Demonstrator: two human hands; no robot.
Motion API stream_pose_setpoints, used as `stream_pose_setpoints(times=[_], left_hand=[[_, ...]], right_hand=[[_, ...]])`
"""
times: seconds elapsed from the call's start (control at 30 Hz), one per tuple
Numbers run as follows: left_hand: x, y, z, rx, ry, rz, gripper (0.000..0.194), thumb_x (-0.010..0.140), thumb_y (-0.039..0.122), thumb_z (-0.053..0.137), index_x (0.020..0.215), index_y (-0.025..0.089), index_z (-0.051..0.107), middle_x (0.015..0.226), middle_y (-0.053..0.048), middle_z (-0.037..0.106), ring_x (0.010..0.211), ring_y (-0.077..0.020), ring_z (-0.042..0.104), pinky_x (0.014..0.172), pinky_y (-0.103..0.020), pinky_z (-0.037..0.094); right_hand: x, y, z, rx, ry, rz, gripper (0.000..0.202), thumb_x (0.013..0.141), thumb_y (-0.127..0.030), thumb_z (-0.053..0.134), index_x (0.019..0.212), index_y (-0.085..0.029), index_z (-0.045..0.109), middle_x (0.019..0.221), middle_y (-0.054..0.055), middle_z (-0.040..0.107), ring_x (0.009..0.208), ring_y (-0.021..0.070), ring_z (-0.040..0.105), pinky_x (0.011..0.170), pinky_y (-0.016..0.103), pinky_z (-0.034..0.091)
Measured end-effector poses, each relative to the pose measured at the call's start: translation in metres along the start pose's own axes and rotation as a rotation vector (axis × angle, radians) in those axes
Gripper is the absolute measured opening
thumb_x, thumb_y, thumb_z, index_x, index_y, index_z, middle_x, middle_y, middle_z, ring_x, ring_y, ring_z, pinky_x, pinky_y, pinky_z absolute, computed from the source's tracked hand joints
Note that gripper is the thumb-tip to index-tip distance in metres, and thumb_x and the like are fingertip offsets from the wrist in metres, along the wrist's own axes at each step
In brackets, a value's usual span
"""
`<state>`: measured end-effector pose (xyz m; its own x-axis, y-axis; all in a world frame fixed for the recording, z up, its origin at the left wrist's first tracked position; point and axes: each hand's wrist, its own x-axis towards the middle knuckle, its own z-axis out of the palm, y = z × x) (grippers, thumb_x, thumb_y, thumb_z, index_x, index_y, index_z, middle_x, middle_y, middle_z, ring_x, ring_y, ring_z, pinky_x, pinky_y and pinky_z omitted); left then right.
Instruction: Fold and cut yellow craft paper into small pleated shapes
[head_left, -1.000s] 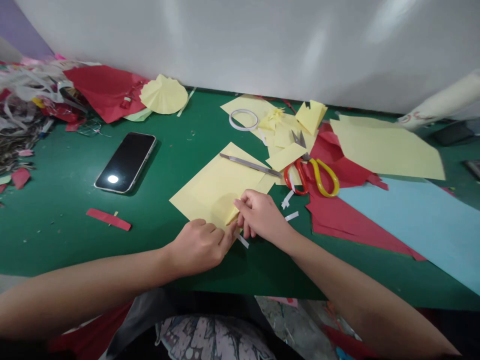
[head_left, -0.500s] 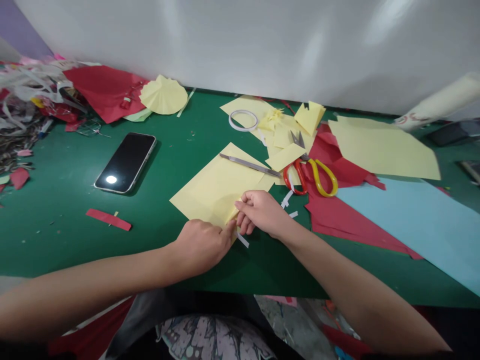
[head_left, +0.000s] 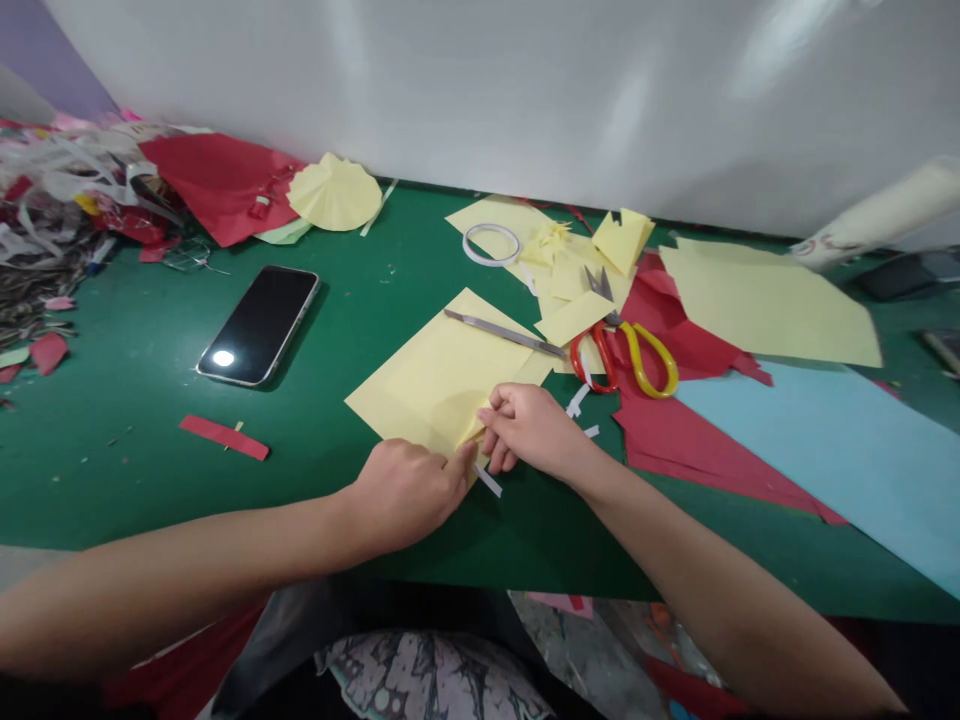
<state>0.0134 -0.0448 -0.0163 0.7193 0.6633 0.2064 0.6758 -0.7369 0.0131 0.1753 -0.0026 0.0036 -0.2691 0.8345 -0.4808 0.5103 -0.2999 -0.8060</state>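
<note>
Between my two hands is a small folded piece of yellow paper (head_left: 472, 430), partly hidden by the fingers. My right hand (head_left: 529, 428) pinches its upper end between thumb and curled fingers. From the other side, my left hand (head_left: 414, 490) is closed, with its thumb and forefinger at the lower end of the fold. Beneath them a larger yellow sheet (head_left: 420, 370) lies flat on the green table. A slim metal craft knife (head_left: 504, 332) rests across that sheet's far side. A short white strip (head_left: 489, 481) pokes out below the fingertips.
Scissors (head_left: 651, 360) with red and yellow handles lie on paper scraps at right, near a white tape roll (head_left: 491, 262). A phone (head_left: 259, 325) and a red strip (head_left: 223, 437) lie at left. Blue paper (head_left: 832, 430) covers the right side. A white wall (head_left: 480, 90) stands behind.
The whole view has shifted slightly, so everything sits a little further right. Both hands keep nearly the same hold on the small folded paper.
</note>
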Motion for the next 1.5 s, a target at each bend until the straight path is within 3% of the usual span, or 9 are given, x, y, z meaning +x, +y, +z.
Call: stream_pose_setpoints(times=[0.13, 0.23, 0.43, 0.6, 0.77, 0.97, 1.07, 1.23, 1.5], left_hand=[[0.0, -0.006, 0.004, -0.099, 0.172, 0.011, 0.027, 0.083, 0.026, 0.037, 0.071, 0.018, 0.06, 0.043, 0.003, 0.053, 0.038, -0.0101, 0.049, 0.036, -0.021, 0.027], [0.003, -0.011, 0.007, -0.178, 0.22, -0.114, 0.024, 0.082, 0.027, 0.04, 0.071, 0.017, 0.06, 0.05, 0.002, 0.057, 0.042, -0.0095, 0.052, 0.039, -0.02, 0.031], [0.011, -0.013, 0.009, -0.251, 0.048, -0.232, 0.027, 0.082, 0.029, 0.039, 0.069, 0.016, 0.058, 0.057, 0.0, 0.061, 0.048, -0.0097, 0.054, 0.04, -0.019, 0.031], [0.01, -0.009, 0.01, -0.17, 0.082, -0.193, 0.029, 0.082, 0.026, 0.039, 0.057, 0.015, 0.051, 0.049, 0.001, 0.056, 0.04, -0.0095, 0.048, 0.037, -0.02, 0.028], [0.007, -0.004, 0.004, -0.014, 0.185, 0.002, 0.024, 0.078, 0.013, 0.037, 0.056, 0.015, 0.048, 0.044, 0.001, 0.049, 0.036, -0.012, 0.045, 0.035, -0.023, 0.027], [0.006, -0.006, -0.008, 0.097, 0.159, 0.172, 0.023, 0.074, 0.004, 0.034, 0.06, 0.014, 0.049, 0.044, 0.001, 0.046, 0.036, -0.0113, 0.043, 0.033, -0.023, 0.026], [0.005, -0.01, -0.004, 0.047, 0.151, 0.125, 0.02, 0.078, 0.01, 0.037, 0.064, 0.014, 0.051, 0.046, 0.002, 0.047, 0.038, -0.0105, 0.045, 0.035, -0.022, 0.028], [0.004, -0.013, 0.006, -0.067, 0.114, 0.005, 0.031, 0.081, 0.022, 0.036, 0.109, 0.014, 0.046, 0.054, 0.004, 0.057, 0.043, -0.0105, 0.051, 0.037, -0.022, 0.031], [0.006, -0.013, 0.005, -0.11, -0.036, -0.002, 0.033, 0.081, 0.024, 0.035, 0.11, 0.016, 0.047, 0.055, 0.004, 0.06, 0.045, -0.0127, 0.054, 0.036, -0.023, 0.029]], right_hand=[[0.0, 0.003, 0.0, -0.019, 0.006, -0.023, 0.016, 0.08, -0.019, 0.042, 0.065, -0.017, 0.037, 0.049, -0.001, 0.058, 0.037, 0.0089, 0.056, 0.033, 0.015, 0.044], [0.0, 0.004, 0.0, -0.015, -0.003, -0.028, 0.015, 0.08, -0.02, 0.042, 0.066, -0.017, 0.037, 0.049, -0.001, 0.058, 0.037, 0.0091, 0.057, 0.032, 0.014, 0.044], [0.0, 0.005, 0.001, -0.027, 0.005, -0.037, 0.015, 0.079, -0.021, 0.042, 0.066, -0.018, 0.035, 0.049, -0.002, 0.056, 0.038, 0.0099, 0.058, 0.032, 0.014, 0.045], [0.0, 0.004, 0.001, -0.029, 0.009, -0.052, 0.014, 0.079, -0.02, 0.04, 0.066, -0.018, 0.035, 0.048, -0.001, 0.055, 0.038, 0.0112, 0.058, 0.032, 0.016, 0.045], [0.001, 0.006, 0.002, -0.02, 0.013, -0.055, 0.015, 0.08, -0.019, 0.039, 0.065, -0.018, 0.036, 0.049, -0.001, 0.057, 0.038, 0.0109, 0.058, 0.032, 0.016, 0.046], [0.003, 0.007, 0.002, -0.004, 0.005, -0.031, 0.015, 0.08, -0.02, 0.04, 0.065, -0.018, 0.037, 0.048, -0.001, 0.057, 0.038, 0.0107, 0.057, 0.032, 0.017, 0.045], [0.003, 0.007, 0.001, -0.008, 0.002, -0.031, 0.015, 0.079, -0.02, 0.041, 0.065, -0.018, 0.037, 0.049, -0.001, 0.057, 0.037, 0.0107, 0.057, 0.032, 0.016, 0.045], [0.002, 0.007, 0.001, -0.025, 0.004, -0.046, 0.015, 0.08, -0.02, 0.04, 0.065, -0.017, 0.037, 0.05, 0.0, 0.057, 0.037, 0.0106, 0.057, 0.033, 0.016, 0.046], [0.002, 0.006, 0.002, -0.017, 0.002, -0.053, 0.014, 0.079, -0.019, 0.039, 0.066, -0.017, 0.037, 0.049, 0.0, 0.057, 0.038, 0.0117, 0.058, 0.033, 0.018, 0.046]])
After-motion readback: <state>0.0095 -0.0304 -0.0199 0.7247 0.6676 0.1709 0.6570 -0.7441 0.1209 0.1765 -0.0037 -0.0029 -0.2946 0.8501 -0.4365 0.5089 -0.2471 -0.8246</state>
